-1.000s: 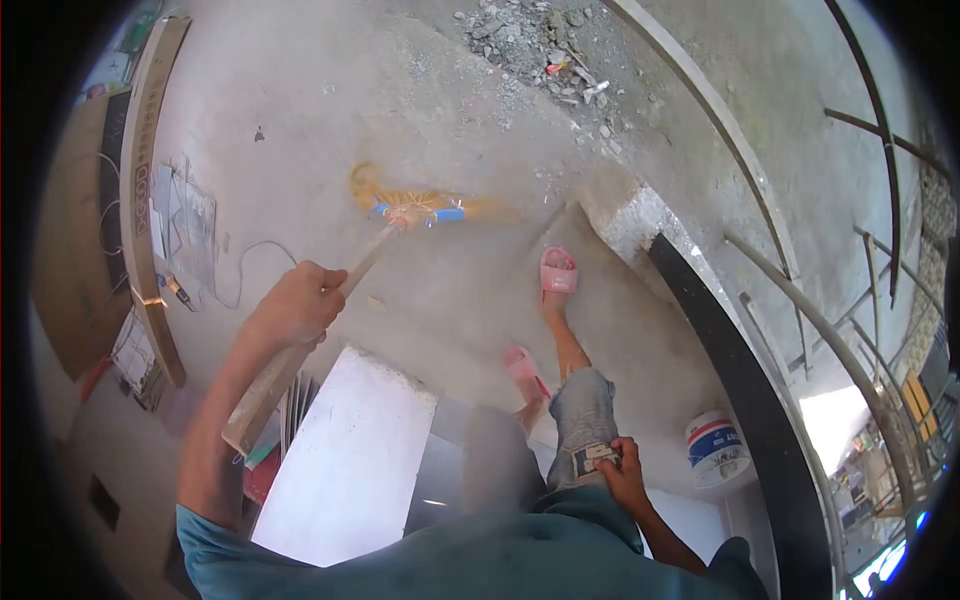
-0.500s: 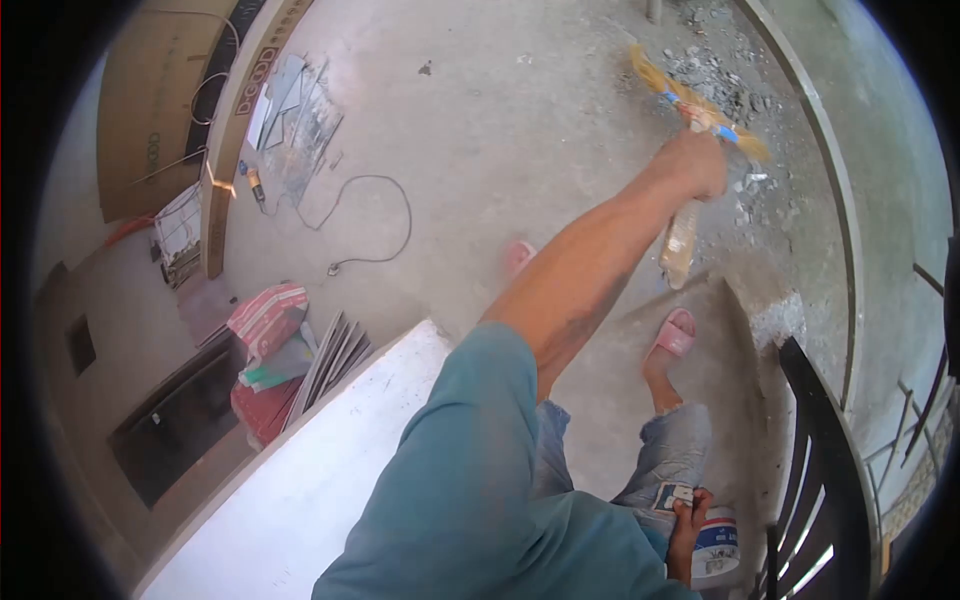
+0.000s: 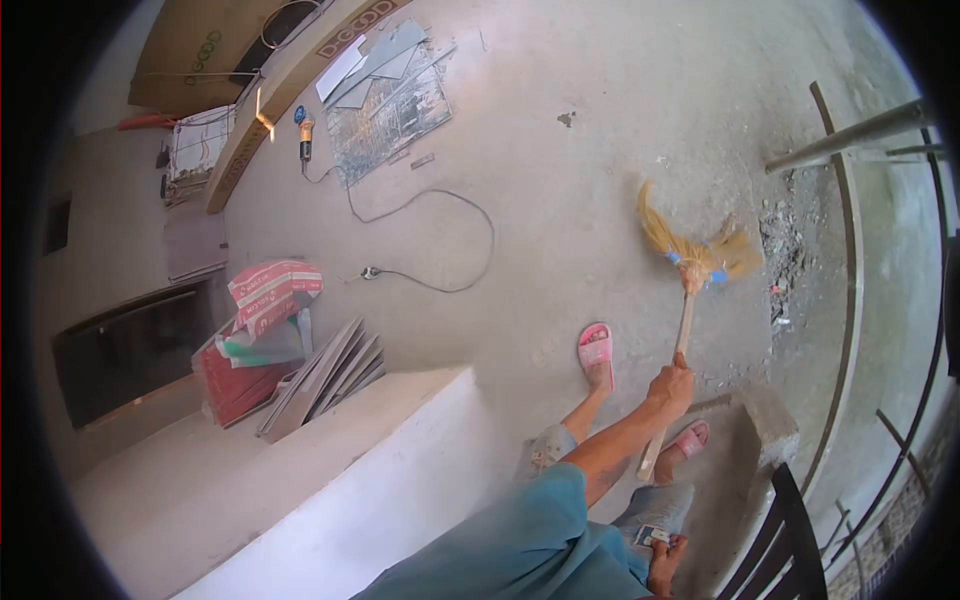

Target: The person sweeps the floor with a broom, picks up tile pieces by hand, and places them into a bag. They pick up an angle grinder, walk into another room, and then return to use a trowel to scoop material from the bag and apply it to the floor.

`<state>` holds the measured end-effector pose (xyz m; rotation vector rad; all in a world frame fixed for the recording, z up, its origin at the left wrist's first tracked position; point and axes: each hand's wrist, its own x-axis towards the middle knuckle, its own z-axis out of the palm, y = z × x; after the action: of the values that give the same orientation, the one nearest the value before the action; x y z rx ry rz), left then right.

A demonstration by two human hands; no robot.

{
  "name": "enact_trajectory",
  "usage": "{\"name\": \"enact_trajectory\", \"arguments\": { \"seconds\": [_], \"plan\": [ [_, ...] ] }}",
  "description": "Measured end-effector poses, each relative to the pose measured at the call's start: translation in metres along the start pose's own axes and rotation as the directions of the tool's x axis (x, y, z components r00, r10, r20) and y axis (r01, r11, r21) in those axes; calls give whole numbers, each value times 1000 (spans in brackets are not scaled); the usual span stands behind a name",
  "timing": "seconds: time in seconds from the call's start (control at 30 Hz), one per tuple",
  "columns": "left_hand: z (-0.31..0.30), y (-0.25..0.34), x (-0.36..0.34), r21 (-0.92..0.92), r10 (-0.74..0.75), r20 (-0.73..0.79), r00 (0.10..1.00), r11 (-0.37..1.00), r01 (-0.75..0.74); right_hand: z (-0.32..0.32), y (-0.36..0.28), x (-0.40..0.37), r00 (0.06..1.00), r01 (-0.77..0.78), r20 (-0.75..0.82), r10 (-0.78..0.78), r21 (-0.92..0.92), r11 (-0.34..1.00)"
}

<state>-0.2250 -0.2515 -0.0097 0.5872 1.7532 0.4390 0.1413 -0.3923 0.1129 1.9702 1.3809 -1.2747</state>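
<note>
Grips the broom [image 3: 684, 250] with the left hand [image 3: 670, 390], closed firmly round the middle of the handle [image 3: 685, 330]. Holds it on a slant, with the head reaching forward toward the rubble [image 3: 785, 240] and with the butt end low beside the right foot [image 3: 690, 438]; cannot tell whether touching the floor [image 3: 560, 240] with the bristles, splayed wide to both sides of the blue bindings [image 3: 718, 276]. Has the right hand [image 3: 665, 572] down at the jeans [image 3: 668, 503], next to a small pale panel [image 3: 652, 537]; cannot tell whether gripping it or merely touching. Stands in pink sandals [image 3: 595, 352], with the left foot [image 3: 599, 338] ahead of the right. Has a white low wall [image 3: 400, 500] on the left, with slabs [image 3: 325, 385] and sacks [image 3: 275, 295] close together past it, and a black railing [image 3: 785, 540] near on the right. Farther off, on the floor: a looped cord [image 3: 493, 240] with a plug [image 3: 372, 272], running to a power tool [image 3: 305, 140] beside grey sheets [image 3: 390, 115].
</note>
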Motion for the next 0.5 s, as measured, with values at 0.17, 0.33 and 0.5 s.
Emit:
{"name": "enact_trajectory", "arguments": {
  "seconds": [0.17,0.33,0.5],
  "plan": [
    [21,-115,-28,40,194,-106,975,981,-191,-17,-147,-7,956,36,287,60,-318,947],
    [-106,-182,-204,-323,-236,167,957,904,279,5,-204,27,920,391,220,-325,-447,805],
    [-144,-203,-300,-327,-369,-184,911,897,297,39,-310,34,782,605,285,-554,-561,565]
  ]
}}
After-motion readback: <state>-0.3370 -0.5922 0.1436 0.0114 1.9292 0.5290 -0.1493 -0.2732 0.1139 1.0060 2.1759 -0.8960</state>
